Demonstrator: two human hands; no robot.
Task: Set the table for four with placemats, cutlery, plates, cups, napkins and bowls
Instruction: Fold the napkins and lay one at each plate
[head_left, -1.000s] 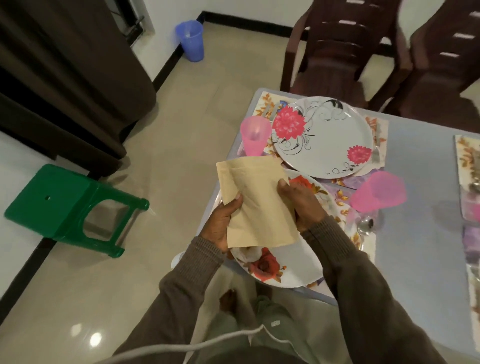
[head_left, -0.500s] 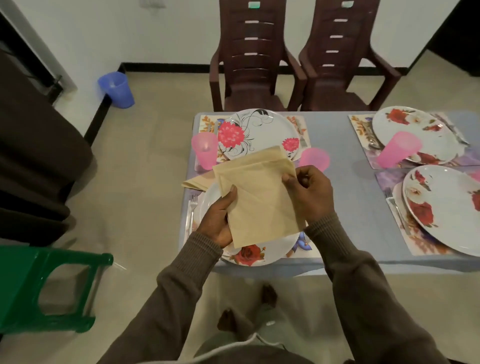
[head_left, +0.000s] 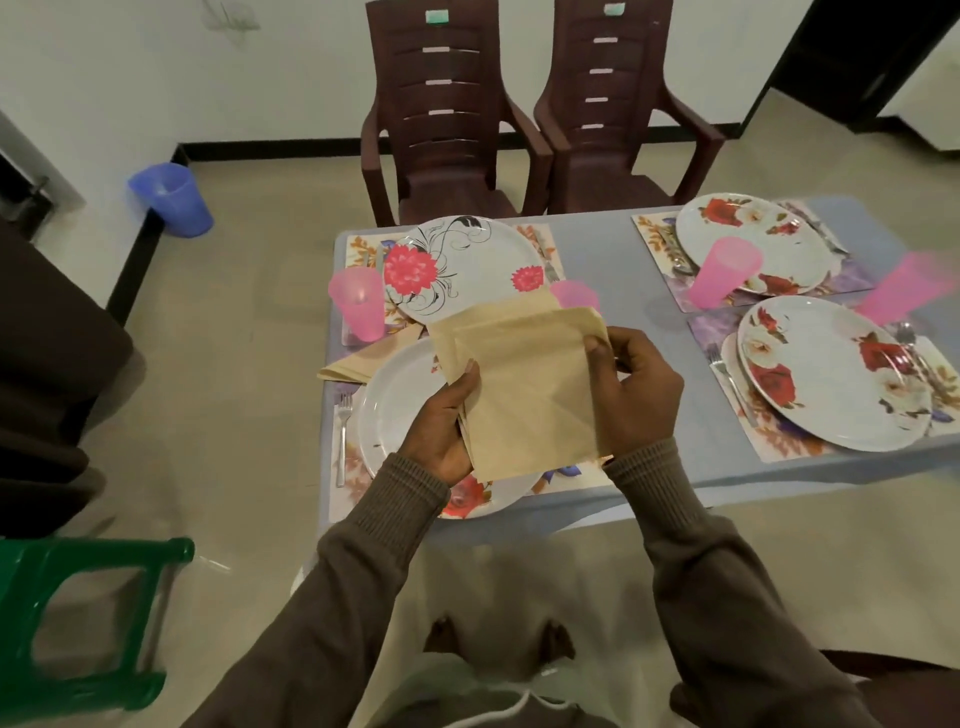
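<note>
Head view shows your left hand (head_left: 441, 426) and right hand (head_left: 636, 392) pinching the napkins (head_left: 524, 384) above the near-left plate (head_left: 400, 415). Peel carefully: layers could cling and two drop, or your sleeve could nudge the pink cup (head_left: 358, 304).

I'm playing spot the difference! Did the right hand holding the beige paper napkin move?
Yes. The right hand slid a little rightward, away from the white round plate with pink flowers, still gripping the beige paper napkin.

Both hands, left hand (head_left: 441, 426) and right hand (head_left: 636, 389), pinch a beige napkin (head_left: 530, 384) above the near plate (head_left: 400, 410) (another folded napkin (head_left: 358, 361) lies beside it).
</note>
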